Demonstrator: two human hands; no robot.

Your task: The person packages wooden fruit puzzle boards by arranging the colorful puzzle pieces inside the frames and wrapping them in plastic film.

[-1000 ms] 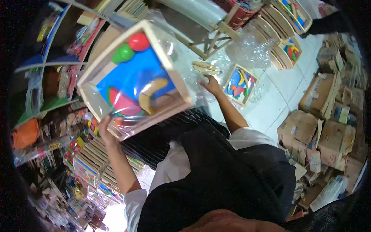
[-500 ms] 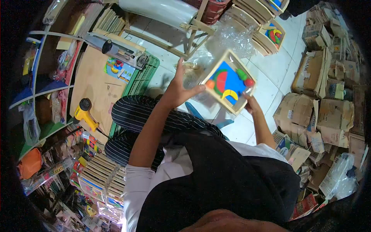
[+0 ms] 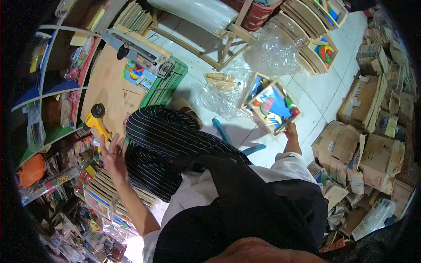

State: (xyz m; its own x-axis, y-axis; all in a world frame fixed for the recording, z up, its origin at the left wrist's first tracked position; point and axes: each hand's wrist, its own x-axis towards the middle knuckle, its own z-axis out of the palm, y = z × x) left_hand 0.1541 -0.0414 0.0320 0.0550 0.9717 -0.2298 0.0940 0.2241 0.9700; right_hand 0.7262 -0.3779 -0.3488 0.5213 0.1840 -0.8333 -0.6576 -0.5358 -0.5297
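Observation:
My right hand [image 3: 290,128] grips the near corner of a wooden-framed fruit puzzle [image 3: 274,105], blue inside with red, green and yellow pieces. This puzzle lies over or just above another wooden-framed puzzle [image 3: 254,84] on the floor; whether they touch I cannot tell. Off to the left, my left hand [image 3: 115,160] is empty with its fingers apart. Its fingertips are close to the lower end of a yellow heat gun [image 3: 98,122], which lies on the wooden board [image 3: 98,79]. On that board is also a printed fruit card [image 3: 138,76].
A sealing machine [image 3: 149,59] sits on the board's far edge beside a green crate [image 3: 169,85]. Clear plastic [image 3: 272,50] lies on the tiled floor. Stacked wooden trays [image 3: 307,26] stand at the back, cardboard boxes [image 3: 337,142] at right, and wrapped puzzles [image 3: 103,197] at lower left.
My left hand has let go of the puzzle and swung left toward the heat gun. My right hand has lowered the puzzle over the other one on the floor.

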